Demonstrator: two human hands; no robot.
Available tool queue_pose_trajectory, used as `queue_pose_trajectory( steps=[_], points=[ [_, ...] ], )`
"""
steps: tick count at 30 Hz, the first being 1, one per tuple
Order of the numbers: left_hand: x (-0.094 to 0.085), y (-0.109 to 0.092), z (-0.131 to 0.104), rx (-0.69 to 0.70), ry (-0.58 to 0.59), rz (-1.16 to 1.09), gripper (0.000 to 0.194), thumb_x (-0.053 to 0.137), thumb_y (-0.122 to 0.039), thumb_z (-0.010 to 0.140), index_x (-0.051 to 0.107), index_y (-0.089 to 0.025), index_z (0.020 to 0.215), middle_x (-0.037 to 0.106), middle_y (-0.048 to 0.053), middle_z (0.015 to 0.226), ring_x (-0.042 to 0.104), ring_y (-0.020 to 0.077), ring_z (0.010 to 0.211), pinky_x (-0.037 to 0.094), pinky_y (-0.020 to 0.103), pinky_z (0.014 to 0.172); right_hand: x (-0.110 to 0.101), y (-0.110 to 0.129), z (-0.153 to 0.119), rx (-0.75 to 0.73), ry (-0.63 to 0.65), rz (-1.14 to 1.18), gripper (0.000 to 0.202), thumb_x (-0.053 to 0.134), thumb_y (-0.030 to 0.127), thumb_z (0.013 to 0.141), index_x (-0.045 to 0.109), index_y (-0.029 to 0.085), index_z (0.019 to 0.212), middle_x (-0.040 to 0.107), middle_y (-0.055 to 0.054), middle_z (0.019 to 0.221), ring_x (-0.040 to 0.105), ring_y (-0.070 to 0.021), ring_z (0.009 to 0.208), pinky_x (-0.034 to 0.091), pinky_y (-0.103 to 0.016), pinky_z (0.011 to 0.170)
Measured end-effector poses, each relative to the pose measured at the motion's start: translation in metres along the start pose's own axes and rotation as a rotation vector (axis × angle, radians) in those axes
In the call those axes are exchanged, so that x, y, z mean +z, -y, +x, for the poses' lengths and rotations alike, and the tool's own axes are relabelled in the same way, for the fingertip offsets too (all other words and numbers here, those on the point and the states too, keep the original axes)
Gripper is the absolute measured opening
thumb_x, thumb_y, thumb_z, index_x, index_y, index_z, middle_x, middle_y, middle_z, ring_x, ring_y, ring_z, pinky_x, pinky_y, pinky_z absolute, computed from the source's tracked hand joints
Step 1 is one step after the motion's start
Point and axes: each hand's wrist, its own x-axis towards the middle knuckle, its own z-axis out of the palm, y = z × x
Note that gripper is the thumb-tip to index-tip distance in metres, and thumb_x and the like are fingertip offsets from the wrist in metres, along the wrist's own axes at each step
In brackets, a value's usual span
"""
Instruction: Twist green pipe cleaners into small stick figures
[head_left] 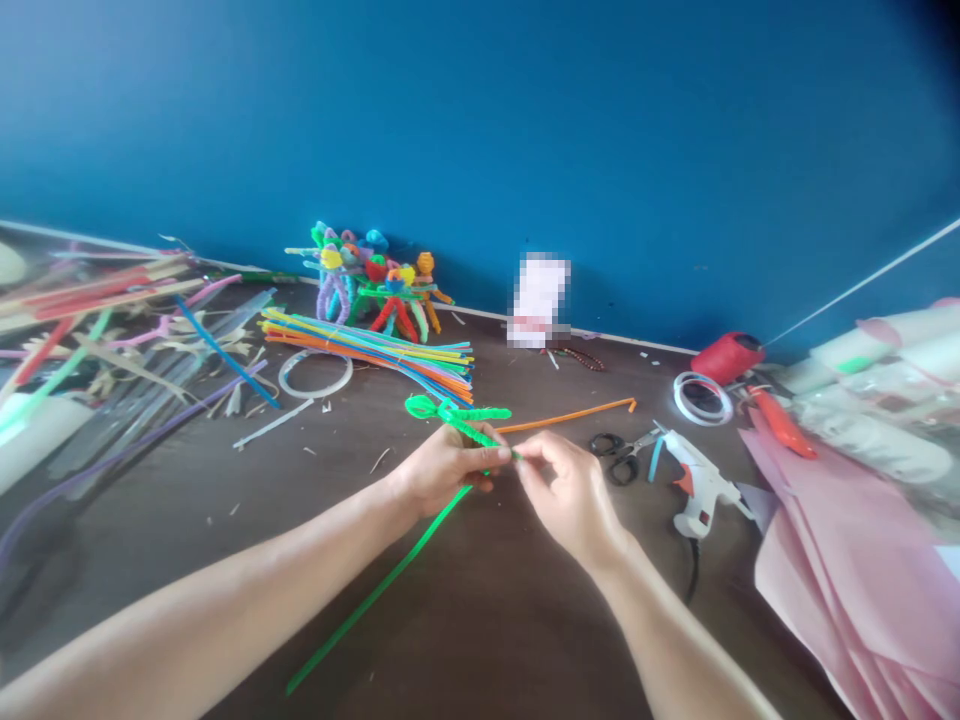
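Observation:
Between my two hands is a green pipe cleaner figure, with a loop at its left end and twisted limbs. My left hand is closed around its lower part. A long straight green stem runs from under that hand down to the lower left. The fingertips of my right hand pinch the end of one twisted green limb, close to the left thumb. Just behind the hands lies an orange pipe cleaner with a bent tip.
Behind lie a pipe cleaner bundle, finished figures and a white ring. Scissors, a glue gun, red thread and pink sheets are rightward. Loose strips crowd the left.

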Motion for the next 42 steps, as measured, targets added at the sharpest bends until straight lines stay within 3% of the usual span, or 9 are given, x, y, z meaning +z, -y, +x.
queue_pose_trajectory(
  steps=[6,13,19,25,30,33,36,39,42],
  points=[
    [0.001,-0.002,-0.003,0.018,0.017,0.002,0.022,0.068,-0.030,0.063,0.055,-0.015,0.073,0.061,0.003,0.068,0.060,0.0146,0.066,0.045,0.021,0.051,-0.002,0.002,-0.001,-0.161,-0.099,-0.074,0.014,0.047,0.010,0.079,0.056,0.019,0.078,0.060,-0.004,0.073,0.055,-0.0150,0.067,0.044,-0.028,0.065],
    [0.015,-0.006,-0.013,0.290,-0.030,0.065,0.014,0.067,-0.023,0.065,0.059,-0.014,0.071,0.057,0.000,0.067,0.053,0.0096,0.062,0.045,0.020,0.055,-0.008,0.004,-0.004,-0.407,-0.279,-0.209,0.026,0.054,0.003,0.073,0.057,0.019,0.093,0.057,-0.004,0.072,0.051,-0.0156,0.067,0.045,-0.030,0.062],
    [0.020,-0.011,-0.018,0.356,-0.074,0.093,0.014,0.068,-0.021,0.064,0.059,-0.014,0.072,0.058,0.001,0.073,0.054,0.0102,0.066,0.045,0.021,0.060,-0.011,0.006,-0.005,-0.462,-0.259,-0.206,0.033,0.054,0.004,0.074,0.055,0.020,0.103,0.058,-0.006,0.077,0.053,-0.0168,0.071,0.047,-0.031,0.064],
    [0.021,-0.010,-0.019,0.389,-0.111,0.150,0.013,0.068,-0.021,0.064,0.059,-0.015,0.071,0.058,-0.001,0.064,0.054,0.0102,0.061,0.044,0.022,0.059,-0.007,0.009,-0.005,-0.381,-0.274,-0.033,0.026,0.053,0.005,0.076,0.057,0.021,0.097,0.060,-0.005,0.077,0.055,-0.0156,0.070,0.048,-0.030,0.064],
    [0.019,-0.007,-0.017,0.399,-0.159,0.203,0.013,0.067,-0.023,0.063,0.059,-0.015,0.069,0.059,-0.001,0.065,0.054,0.0112,0.062,0.044,0.023,0.060,-0.002,0.012,-0.005,-0.200,-0.273,0.129,0.015,0.051,0.010,0.077,0.058,0.021,0.084,0.060,-0.004,0.077,0.057,-0.0155,0.072,0.047,-0.030,0.068],
    [0.015,-0.008,-0.014,0.379,-0.172,0.262,0.013,0.067,-0.023,0.063,0.058,-0.016,0.069,0.059,-0.001,0.063,0.054,0.0113,0.060,0.044,0.023,0.059,0.000,0.011,-0.003,-0.027,-0.204,0.295,0.011,0.053,0.014,0.076,0.056,0.020,0.084,0.059,-0.001,0.074,0.056,-0.0136,0.067,0.047,-0.027,0.066],
    [0.011,-0.010,-0.011,0.361,-0.134,0.355,0.011,0.067,-0.021,0.062,0.058,-0.015,0.066,0.059,0.000,0.064,0.054,0.0113,0.060,0.043,0.022,0.057,0.001,0.005,0.001,0.144,-0.035,0.522,0.016,0.056,0.017,0.074,0.053,0.019,0.090,0.055,0.002,0.068,0.052,-0.0110,0.060,0.045,-0.023,0.058],
    [0.007,-0.010,-0.007,0.339,-0.084,0.396,0.010,0.066,-0.020,0.062,0.058,-0.015,0.064,0.059,0.000,0.066,0.053,0.0118,0.062,0.043,0.022,0.057,0.001,-0.001,0.005,0.217,0.109,0.652,0.010,0.059,0.020,0.072,0.055,0.017,0.081,0.051,0.003,0.065,0.049,-0.0098,0.060,0.041,-0.021,0.056],
    [0.005,-0.007,-0.005,0.316,-0.076,0.359,0.010,0.066,-0.021,0.062,0.058,-0.015,0.064,0.057,0.000,0.063,0.052,0.0112,0.060,0.042,0.022,0.057,0.003,-0.005,0.005,0.266,0.125,0.761,0.010,0.060,0.021,0.071,0.053,0.017,0.076,0.050,0.004,0.066,0.050,-0.0099,0.062,0.042,-0.022,0.058]
  ],
)
